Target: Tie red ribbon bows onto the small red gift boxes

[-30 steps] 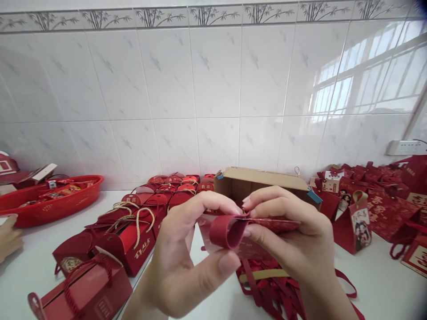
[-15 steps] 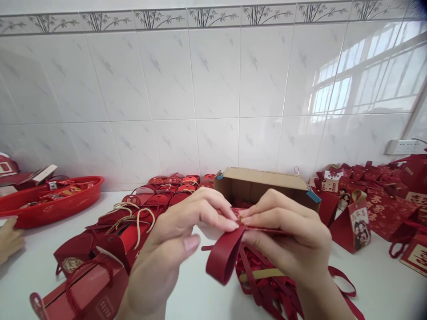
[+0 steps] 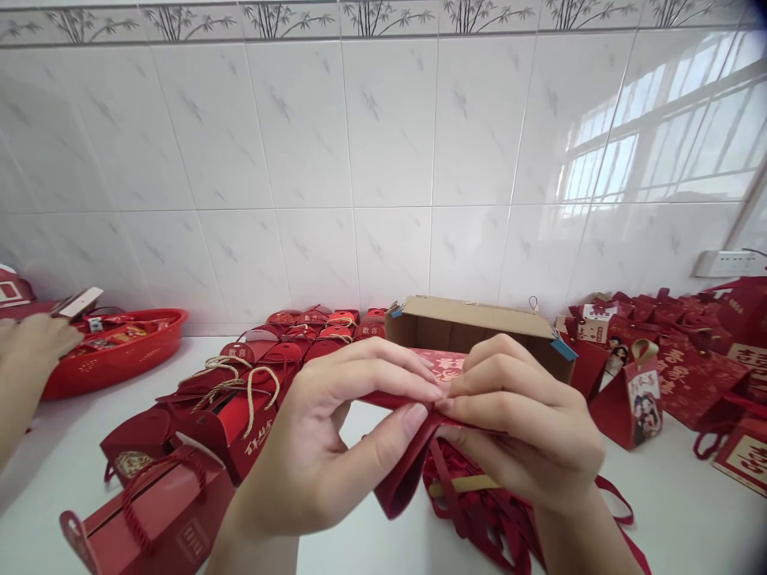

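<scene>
Left fingers (image 3: 371,379) pinching red ribbon loop (image 3: 399,489) (smooth, flat); right fingers (image 3: 509,391) gripping printed card (image 3: 448,363); tangled strips (image 3: 479,515) below.

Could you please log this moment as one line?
left hand: pinching at red strap loop; right hand: pinching printed red piece; beyond: open cardboard box

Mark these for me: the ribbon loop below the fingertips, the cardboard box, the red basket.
Ribbon loop (image 3: 405,477), head view: its side, near the middle.
Cardboard box (image 3: 479,312), head view: its top panel.
Red basket (image 3: 117,363), head view: its outer wall.
</scene>
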Action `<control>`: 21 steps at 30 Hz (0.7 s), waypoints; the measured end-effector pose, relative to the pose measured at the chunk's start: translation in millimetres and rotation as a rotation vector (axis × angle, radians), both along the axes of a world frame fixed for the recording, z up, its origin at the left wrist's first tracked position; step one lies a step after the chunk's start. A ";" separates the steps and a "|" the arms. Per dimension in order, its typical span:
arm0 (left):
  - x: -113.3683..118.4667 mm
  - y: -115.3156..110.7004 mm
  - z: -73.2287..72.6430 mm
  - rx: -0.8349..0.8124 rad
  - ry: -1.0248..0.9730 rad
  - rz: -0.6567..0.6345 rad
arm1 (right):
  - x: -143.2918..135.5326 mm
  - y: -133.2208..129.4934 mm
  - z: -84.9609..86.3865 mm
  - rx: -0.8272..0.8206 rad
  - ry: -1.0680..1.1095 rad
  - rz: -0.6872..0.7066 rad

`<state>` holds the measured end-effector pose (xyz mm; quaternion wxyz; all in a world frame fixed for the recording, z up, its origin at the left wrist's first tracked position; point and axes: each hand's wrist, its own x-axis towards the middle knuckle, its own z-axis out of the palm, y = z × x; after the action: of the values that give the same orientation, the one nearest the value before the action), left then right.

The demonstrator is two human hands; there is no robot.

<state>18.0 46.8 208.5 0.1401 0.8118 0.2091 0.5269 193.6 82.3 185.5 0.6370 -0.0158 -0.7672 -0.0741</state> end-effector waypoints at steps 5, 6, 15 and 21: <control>0.4 1.6 -1.2 -0.010 -0.020 -0.012 | 1.4 2.4 -0.8 -0.026 0.010 0.026; 0.7 1.7 -1.1 -0.008 -0.021 -0.020 | 1.7 2.9 -0.6 -0.032 0.014 0.030; -1.8 6.9 -8.3 -0.063 -0.013 -0.070 | -1.8 6.9 0.0 -0.154 0.090 0.076; -5.6 11.6 -5.8 -0.129 0.009 -0.039 | -5.5 12.5 -3.1 -0.230 0.114 0.088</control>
<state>12.4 58.3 202.7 0.2016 0.8074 0.2274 0.5057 188.0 94.9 182.4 0.6761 -0.0590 -0.7332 0.0434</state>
